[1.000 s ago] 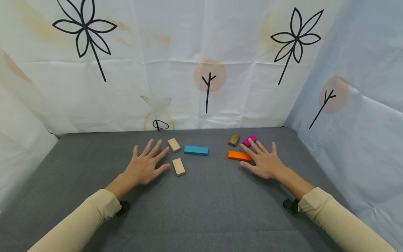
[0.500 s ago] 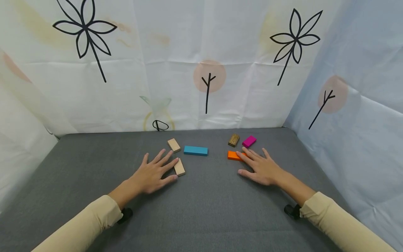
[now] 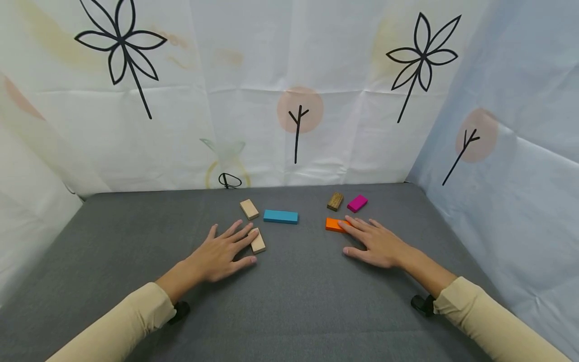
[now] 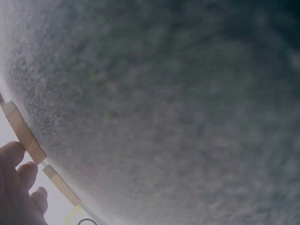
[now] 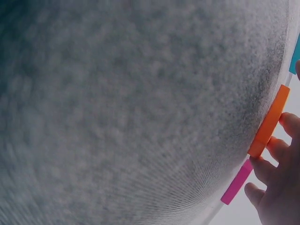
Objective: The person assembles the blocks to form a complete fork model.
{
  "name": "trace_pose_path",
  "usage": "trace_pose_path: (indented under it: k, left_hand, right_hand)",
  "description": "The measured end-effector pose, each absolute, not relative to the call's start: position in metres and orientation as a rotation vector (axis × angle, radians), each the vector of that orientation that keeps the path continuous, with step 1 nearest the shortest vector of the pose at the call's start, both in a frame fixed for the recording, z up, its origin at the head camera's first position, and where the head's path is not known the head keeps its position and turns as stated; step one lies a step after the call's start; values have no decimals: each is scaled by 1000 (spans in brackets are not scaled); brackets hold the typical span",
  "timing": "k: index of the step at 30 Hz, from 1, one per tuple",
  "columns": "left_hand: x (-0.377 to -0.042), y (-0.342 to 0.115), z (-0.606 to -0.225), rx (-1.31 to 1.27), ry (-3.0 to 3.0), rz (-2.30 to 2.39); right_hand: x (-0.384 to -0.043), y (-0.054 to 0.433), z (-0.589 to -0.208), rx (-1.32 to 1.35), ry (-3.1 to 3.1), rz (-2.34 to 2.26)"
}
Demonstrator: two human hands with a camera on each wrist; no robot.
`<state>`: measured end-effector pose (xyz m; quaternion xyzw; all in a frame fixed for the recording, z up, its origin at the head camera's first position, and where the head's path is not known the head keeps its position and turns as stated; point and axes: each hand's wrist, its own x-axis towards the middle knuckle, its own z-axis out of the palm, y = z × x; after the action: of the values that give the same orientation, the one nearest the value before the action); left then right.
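My left hand [image 3: 219, 257] is spread flat with relaxed fingers. Its index fingertip overlaps the near pale wooden block [image 3: 259, 243]; whether it touches I cannot tell. Just behind lies a second pale wooden block [image 3: 249, 209]. Spread in the same manner, my right hand [image 3: 377, 245] has fingers over an orange block [image 3: 333, 224], covering its right part. In the right wrist view the fingertips come up close against the orange block [image 5: 269, 122], with a magenta block [image 5: 236, 183] beyond. In the left wrist view, fingers [image 4: 10, 152] stand beside the pale block [image 4: 26, 136].
Between the two groups lies a longer blue block [image 3: 281, 216]. A brown wooden block [image 3: 335, 201] and the magenta block [image 3: 357, 203] sit behind the orange one. Grey cloth [image 3: 289, 301] covers the table, and printed white curtains [image 3: 353, 141] stand along its back and sides.
My left hand has moved right and nearer to me, its fingers now over the near pale block. The right hand has drawn back, uncovering the magenta block. The blocks have stayed put.
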<state>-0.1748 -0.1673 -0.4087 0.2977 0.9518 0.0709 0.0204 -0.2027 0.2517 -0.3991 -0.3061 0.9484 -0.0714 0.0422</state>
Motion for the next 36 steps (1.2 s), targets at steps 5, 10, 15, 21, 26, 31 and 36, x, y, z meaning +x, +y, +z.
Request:
trace_pose_path:
  k: [5, 10, 15, 21, 26, 31, 36]
  left_hand:
    - [-174, -167, -409, 926, 2945, 220]
    - [-174, -167, -409, 936, 2943, 229]
    - [-175, -165, -409, 953, 2941, 233]
    - [-176, -160, -409, 950, 2935, 211]
    - [-177, -152, -407, 957, 2910, 201]
    - [-178, -145, -407, 966, 2885, 192]
    - [-176, -143, -404, 966, 2886, 169]
  right_hand:
    - [-202, 249, -399, -955, 2906, -205]
    - [-199, 244, -399, -995, 2901, -156]
    - [-196, 238, -399, -1028, 2895, -148]
    - [-192, 230, -400, -1044, 2891, -133]
    - [-188, 224, -399, -1058, 2897, -118]
    - [-184, 218, -397, -1058, 2908, -85]
    - [-181, 215, -395, -1100, 2914, -70]
